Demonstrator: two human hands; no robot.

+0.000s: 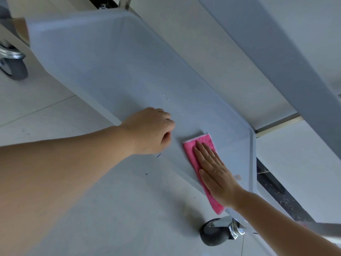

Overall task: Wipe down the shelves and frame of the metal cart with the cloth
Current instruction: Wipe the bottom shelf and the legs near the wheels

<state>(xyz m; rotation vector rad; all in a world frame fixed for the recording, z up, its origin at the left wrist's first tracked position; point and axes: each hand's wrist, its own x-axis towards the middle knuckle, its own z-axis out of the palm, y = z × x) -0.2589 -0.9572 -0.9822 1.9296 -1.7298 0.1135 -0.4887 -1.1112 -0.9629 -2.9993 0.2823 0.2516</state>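
Right hand point(215, 174) flat, fingers straight, pressing pink cloth point(201, 154) onto shelf point(114, 71); left hand point(149, 130) curled beside — no grip.

light: soft, even daylight | shadows: faint | blur: soft at edges | distortion: wide-angle bending at borders

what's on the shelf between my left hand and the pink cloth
Nothing: in the head view, only a bare strip of shelf separates the left hand from the pink cloth. Water droplets sit farther up.
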